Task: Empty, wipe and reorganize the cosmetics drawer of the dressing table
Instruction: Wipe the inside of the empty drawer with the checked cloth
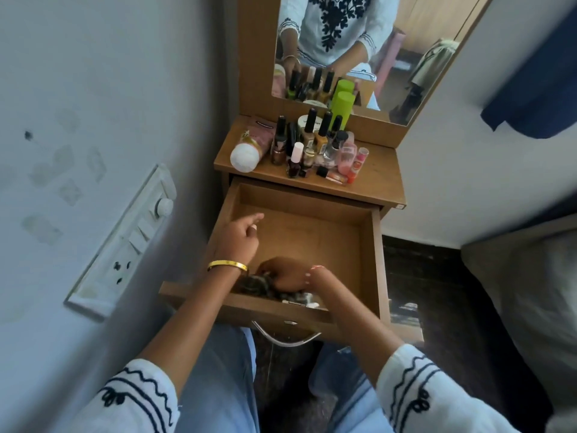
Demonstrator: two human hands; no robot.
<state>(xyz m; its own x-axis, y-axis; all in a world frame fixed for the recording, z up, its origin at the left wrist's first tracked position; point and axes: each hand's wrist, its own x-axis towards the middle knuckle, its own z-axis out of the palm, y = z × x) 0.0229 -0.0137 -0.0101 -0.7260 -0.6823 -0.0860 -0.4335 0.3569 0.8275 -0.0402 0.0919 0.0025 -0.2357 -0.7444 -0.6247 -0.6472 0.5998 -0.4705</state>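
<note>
The drawer (pixel 371 254) is pulled out, mostly bare inside. The left hand (pixel 240 237) hangs over it, one finger out, holding nothing. The right hand (pixel 285 276) reaches into the near corner onto a dark pile (pixel 259 284) (can't tell if it's gripping). Bottles (pixel 309 145) stand on the tabletop (pixel 377 179).

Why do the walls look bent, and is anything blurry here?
In the head view, the wide-angle lens bows the wall and the switch panel near the edges; the right hand is smeared, so what it grasps in the drawer is unclear; soft daylight, and the mirror shows a reflection without glare.
</note>
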